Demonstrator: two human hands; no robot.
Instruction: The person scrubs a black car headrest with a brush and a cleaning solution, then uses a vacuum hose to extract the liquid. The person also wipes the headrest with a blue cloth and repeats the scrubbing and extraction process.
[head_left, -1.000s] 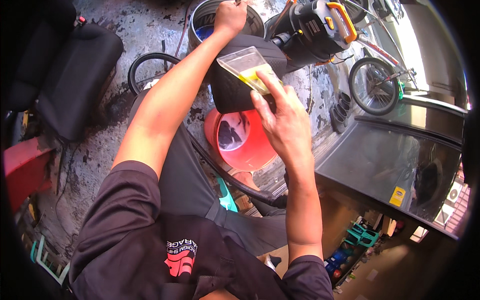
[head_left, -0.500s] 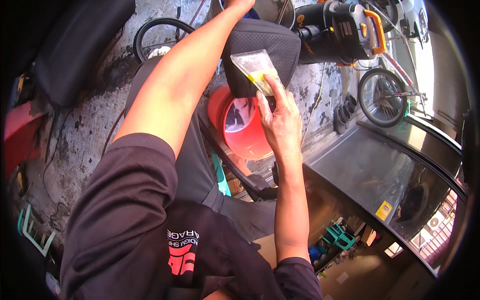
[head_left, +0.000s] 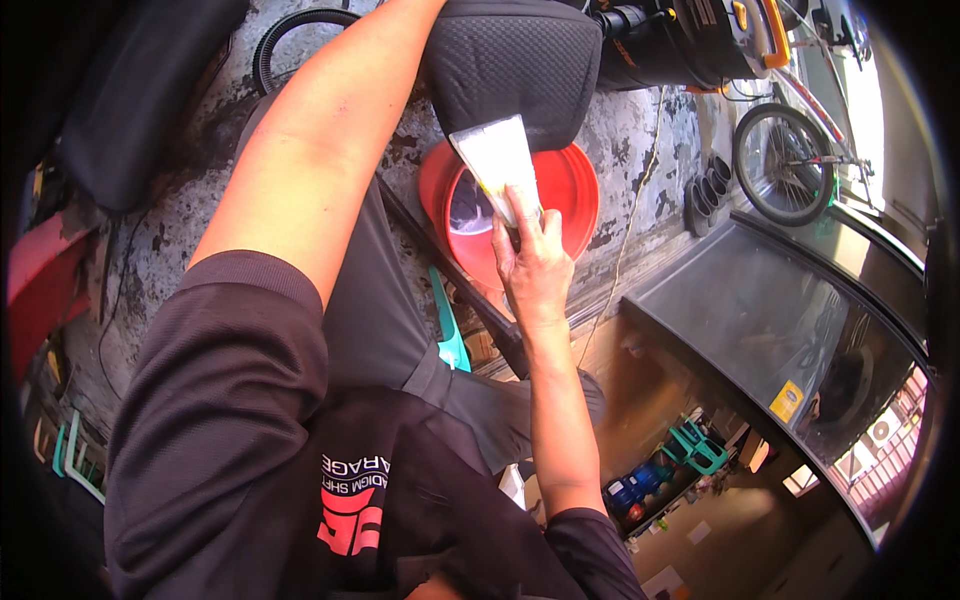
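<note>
R hand (head_left: 538, 268) clamped on 1 wedge tool (head_left: 497, 155), narrow end, prob. so wide edge's free near blk cushion (head_left: 515, 65); L hand off-frame, can't tell.

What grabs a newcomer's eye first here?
First, the bright, wedge-shaped plastic piece in the right hand, near the picture's middle, overlapping the black cushion in view. Then the red bucket, showing just below the cushion. At upper right, an orange handle and a bicycle wheel stand out.
</note>
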